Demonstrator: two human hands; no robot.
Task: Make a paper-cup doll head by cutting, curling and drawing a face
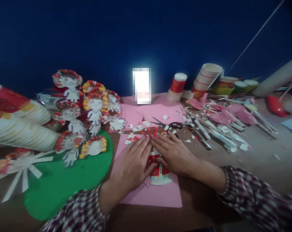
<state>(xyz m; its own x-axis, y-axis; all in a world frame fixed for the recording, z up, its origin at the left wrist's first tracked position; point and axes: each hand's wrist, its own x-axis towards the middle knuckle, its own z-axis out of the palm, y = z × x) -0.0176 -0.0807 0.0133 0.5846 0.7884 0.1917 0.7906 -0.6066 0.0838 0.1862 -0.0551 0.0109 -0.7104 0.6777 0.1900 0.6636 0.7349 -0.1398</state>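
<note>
My left hand point(133, 161) and my right hand point(176, 154) lie side by side over a cut paper cup piece point(162, 179) with red print. Their fingers are stretched out flat, the fingertips meeting near red cut strips at its far end. The hands cover its middle. Under it lies a pink sheet of paper point(164, 198). Just beyond the fingertips, black-handled scissors point(176, 125) rest with their blades apart among small paper scraps point(136, 129).
Paper figures with red and yellow rims point(95, 104) stand at left beside stacked cups point(22, 130) and a green rounded sheet point(68, 190). A bright blurred screen point(142, 85) stands at the back. To the right are upright cup stacks point(206, 77), pens point(201, 137) and pink scraps point(218, 116).
</note>
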